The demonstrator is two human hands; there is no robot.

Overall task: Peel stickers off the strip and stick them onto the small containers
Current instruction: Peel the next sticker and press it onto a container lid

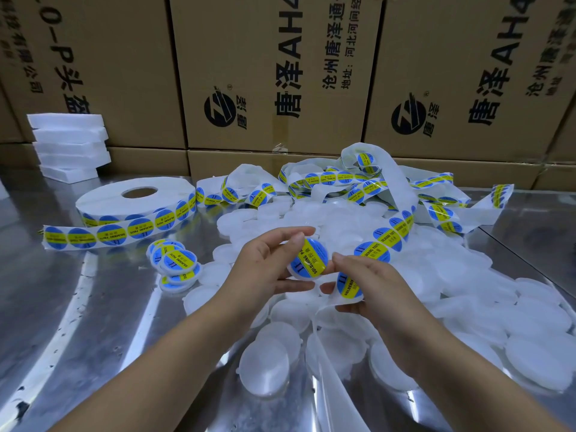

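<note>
Your left grip (265, 260) pinches a small container (307, 260) by its rim above the desk's (93, 307) middle, labelled face toward you for pressing flat, while your right grip (371, 285), just beside it, pinches the strip (396, 226) so the next sticker (350, 283) sits ready.

I am working in a packing area of a warehouse or small factory. Printed cardboard cartons (274, 73) are standing stacked as a wall directly behind the sheet-metal bench (62, 322). A bulk sticker roll (103, 199), a trailing strip (327, 177), a loose heap of small containers (486, 275) and stacked white foam blocks (70, 141) are lying on the bench, indicating batch labelling.
</note>
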